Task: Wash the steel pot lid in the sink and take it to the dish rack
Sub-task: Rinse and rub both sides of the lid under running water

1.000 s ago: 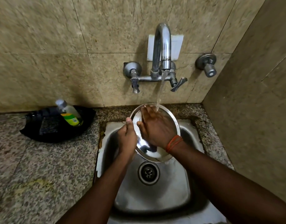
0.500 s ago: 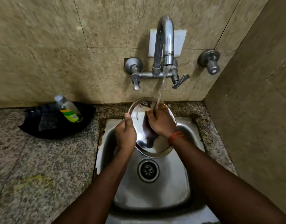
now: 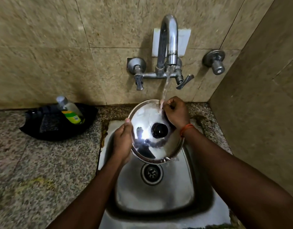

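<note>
- You hold the steel pot lid (image 3: pixel 147 146) tilted above the sink (image 3: pixel 155 195), knob side facing you, under the tap stream (image 3: pixel 165 86).
- Your left hand (image 3: pixel 121 139) grips the left rim, thumb over the edge. Your right hand (image 3: pixel 176 111) has its fingers curled on the top rim where the water lands.
- It is probably light and rigid, but wet polished steel is slippery.
- For carrying, the black knob (image 3: pixel 159 130) likely gives the surest hold; the thin rim may slide.

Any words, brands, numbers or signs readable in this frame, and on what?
Bottle label: green and yellow with some print, too blurred to read.
Lid, tap, sink: no text visible.
Nothing in the frame is legible.
</note>
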